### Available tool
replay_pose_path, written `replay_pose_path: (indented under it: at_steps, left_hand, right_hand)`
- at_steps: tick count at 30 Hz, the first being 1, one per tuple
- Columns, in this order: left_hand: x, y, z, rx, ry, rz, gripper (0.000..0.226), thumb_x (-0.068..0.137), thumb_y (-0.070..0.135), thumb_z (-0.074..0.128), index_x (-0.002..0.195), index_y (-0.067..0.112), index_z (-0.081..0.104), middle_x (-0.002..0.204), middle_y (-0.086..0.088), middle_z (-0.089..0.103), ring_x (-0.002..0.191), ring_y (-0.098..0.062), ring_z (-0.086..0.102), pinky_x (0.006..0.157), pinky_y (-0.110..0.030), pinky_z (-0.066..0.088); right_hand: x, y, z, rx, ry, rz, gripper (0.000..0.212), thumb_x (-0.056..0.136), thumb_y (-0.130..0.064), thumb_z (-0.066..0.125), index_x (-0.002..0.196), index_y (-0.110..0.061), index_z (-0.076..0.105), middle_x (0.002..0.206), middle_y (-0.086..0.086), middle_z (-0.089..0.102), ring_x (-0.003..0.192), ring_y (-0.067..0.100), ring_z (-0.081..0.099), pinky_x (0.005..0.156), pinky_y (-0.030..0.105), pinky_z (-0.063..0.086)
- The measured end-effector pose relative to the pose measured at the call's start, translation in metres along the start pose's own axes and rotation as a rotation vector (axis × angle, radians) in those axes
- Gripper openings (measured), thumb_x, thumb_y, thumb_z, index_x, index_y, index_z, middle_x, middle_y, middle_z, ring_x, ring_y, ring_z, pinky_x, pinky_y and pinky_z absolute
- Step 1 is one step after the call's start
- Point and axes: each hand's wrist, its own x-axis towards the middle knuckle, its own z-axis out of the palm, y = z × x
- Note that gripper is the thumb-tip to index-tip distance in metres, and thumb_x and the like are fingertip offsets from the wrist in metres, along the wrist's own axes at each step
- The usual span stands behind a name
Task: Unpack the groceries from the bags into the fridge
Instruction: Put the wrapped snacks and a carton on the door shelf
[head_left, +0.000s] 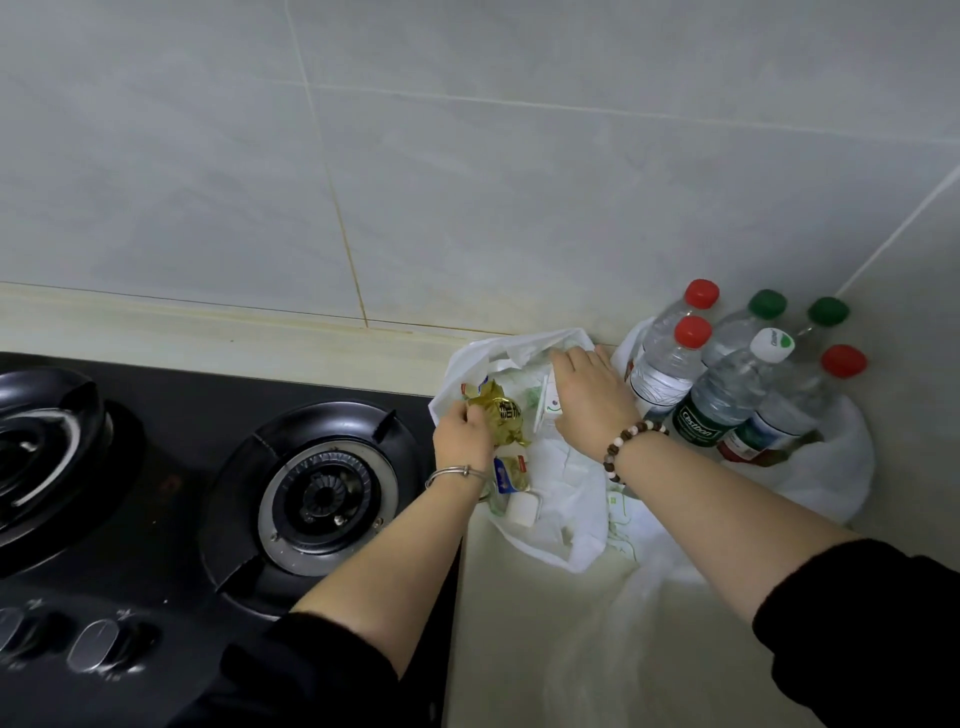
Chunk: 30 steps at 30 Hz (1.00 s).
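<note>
Single head-worn wide-angle view, looking down at the counter (498, 649), stove (171, 483) at left, tiled wall (467, 156) ahead, close range

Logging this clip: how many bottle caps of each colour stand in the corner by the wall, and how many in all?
Red caps: 3
Green caps: 2
White caps: 1
Total: 6

Black gas stove (156, 467) on the left, two burners (327, 488), knobs (96, 647) along the front (pale counter (509, 649) right beside it), grey tiled wall (467, 156) behind.
</note>
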Motion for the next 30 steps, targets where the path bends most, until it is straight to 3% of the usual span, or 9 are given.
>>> replay_pose_path:
  at_steps: [3, 9, 11, 12, 15, 19, 22, 27, 30]
  left_hand:
    - [-0.01, 0.007, -0.013, -0.047, 0.026, 0.042, 0.033, 0.092, 0.007, 0.037, 0.061, 0.013, 0.028, 0.059, -0.001, 0.031, 0.054, -0.014, 0.026, 0.047, -0.024, 0.024]
    - [-0.051, 0.017, -0.045, -0.162, 0.107, 0.059, 0.026, 0.089, 0.01, 0.039, 0.064, 0.013, 0.035, 0.064, -0.003, 0.039, 0.061, -0.016, 0.038, 0.058, -0.016, 0.044]
    - [-0.068, 0.016, -0.064, -0.21, 0.145, 0.054, 0.018, 0.083, 0.02, 0.04, 0.067, 0.012, 0.04, 0.07, -0.009, 0.046, 0.067, -0.02, 0.046, 0.072, -0.034, 0.053]
    - [-0.077, 0.014, -0.075, -0.199, 0.171, 0.047, 0.019, 0.085, 0.02, 0.04, 0.068, 0.011, 0.041, 0.071, -0.01, 0.047, 0.067, -0.021, 0.046, 0.07, -0.032, 0.049]
    - [-0.115, 0.004, -0.113, -0.205, 0.29, 0.026, 0.022, 0.088, 0.019, 0.041, 0.069, 0.008, 0.043, 0.077, -0.013, 0.051, 0.073, -0.028, 0.049, 0.071, -0.029, 0.042]
    - [-0.172, -0.026, -0.17, -0.227, 0.441, -0.035, 0.021, 0.082, 0.028, 0.041, 0.07, 0.012, 0.045, 0.074, -0.007, 0.05, 0.081, -0.034, 0.057, 0.082, -0.055, 0.052]
    - [-0.222, -0.049, -0.216, -0.292, 0.57, -0.091, 0.021, 0.074, 0.035, 0.04, 0.068, 0.016, 0.046, 0.079, -0.008, 0.053, 0.097, -0.04, 0.06, 0.083, -0.056, 0.052]
    - [-0.327, -0.069, -0.287, -0.276, 0.793, -0.15, 0.018, 0.082, 0.025, 0.04, 0.074, 0.014, 0.052, 0.09, -0.019, 0.062, 0.091, -0.037, 0.062, 0.08, -0.053, 0.055]
    - [-0.388, -0.088, -0.325, -0.264, 0.95, -0.194, 0.02, 0.09, 0.017, 0.04, 0.073, 0.015, 0.052, 0.08, -0.01, 0.057, 0.082, -0.028, 0.06, 0.079, -0.048, 0.056]
  right_hand:
    - [-0.011, -0.009, -0.018, 0.106, 0.009, 0.038, 0.056, 0.081, -0.013, 0.065, 0.13, -0.008, 0.04, 0.126, 0.008, 0.042, 0.117, 0.022, 0.041, 0.093, 0.026, 0.036]
    - [-0.036, -0.031, -0.06, 0.263, 0.032, 0.036, 0.059, 0.075, -0.027, 0.072, 0.124, -0.007, 0.047, 0.122, 0.011, 0.04, 0.105, 0.026, 0.05, 0.086, 0.029, 0.043]
    - [-0.046, -0.042, -0.072, 0.381, 0.018, 0.019, 0.065, 0.073, -0.023, 0.073, 0.129, -0.011, 0.043, 0.123, 0.011, 0.038, 0.1, 0.027, 0.054, 0.08, 0.029, 0.046]
    - [-0.052, -0.049, -0.077, 0.431, 0.013, -0.003, 0.067, 0.072, -0.022, 0.074, 0.13, -0.013, 0.042, 0.122, 0.01, 0.04, 0.097, 0.028, 0.055, 0.077, 0.028, 0.046]
    - [-0.071, -0.079, -0.086, 0.508, 0.015, -0.114, 0.063, 0.07, -0.024, 0.074, 0.125, -0.016, 0.043, 0.113, 0.011, 0.05, 0.093, 0.03, 0.056, 0.072, 0.03, 0.046]
    - [-0.105, -0.14, -0.096, 0.587, 0.023, -0.264, 0.059, 0.073, -0.03, 0.071, 0.123, -0.016, 0.044, 0.113, 0.009, 0.052, 0.1, 0.03, 0.055, 0.072, 0.028, 0.039]
    - [-0.135, -0.19, -0.104, 0.631, 0.014, -0.377, 0.055, 0.073, -0.032, 0.069, 0.121, -0.015, 0.046, 0.116, 0.006, 0.054, 0.104, 0.029, 0.056, 0.074, 0.027, 0.039]
    - [-0.194, -0.274, -0.121, 0.718, -0.052, -0.627, 0.053, 0.074, -0.035, 0.066, 0.12, -0.016, 0.047, 0.116, 0.003, 0.054, 0.099, 0.025, 0.057, 0.078, 0.031, 0.045]
    - [-0.238, -0.324, -0.136, 0.744, -0.058, -0.808, 0.054, 0.076, -0.04, 0.064, 0.125, -0.021, 0.048, 0.114, 0.0, 0.053, 0.096, 0.022, 0.057, 0.077, 0.031, 0.046]
